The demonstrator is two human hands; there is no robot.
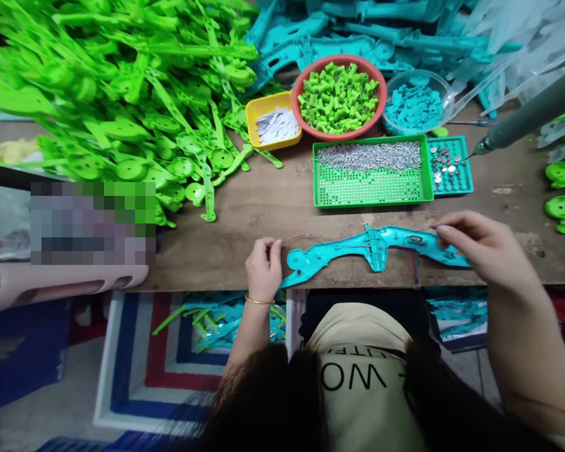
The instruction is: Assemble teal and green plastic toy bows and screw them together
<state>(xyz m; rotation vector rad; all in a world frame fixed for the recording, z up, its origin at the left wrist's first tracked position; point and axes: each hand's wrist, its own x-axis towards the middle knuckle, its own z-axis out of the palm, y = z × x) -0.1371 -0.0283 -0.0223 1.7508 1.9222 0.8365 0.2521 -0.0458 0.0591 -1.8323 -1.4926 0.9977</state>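
Note:
A turquoise plastic half-shell point(379, 250), long and curved with a round disc at its left end, lies on the wooden bench in front of me. Thin wires run along it, and a small metal piece point(416, 240) sits in its right half. My left hand point(263, 267) is closed in a pinch beside the disc end, and a thin wire point(306, 238) reaches from its fingertips towards the shell. Over the shell's right end, my right hand point(478, 245) pinches at the upper edge; whatever is between its fingertips is too small to make out. Dark reddish wires point(415, 270) hang over the near edge.
Behind the shell stand a green tray of screws point(371, 204), a turquoise tray point(466, 182), a red bowl point(296, 103), a yellow dish point(252, 125) and a clear bowl point(449, 94). Green parts point(122, 94) pile up left. A screwdriver point(522, 119) hangs at right.

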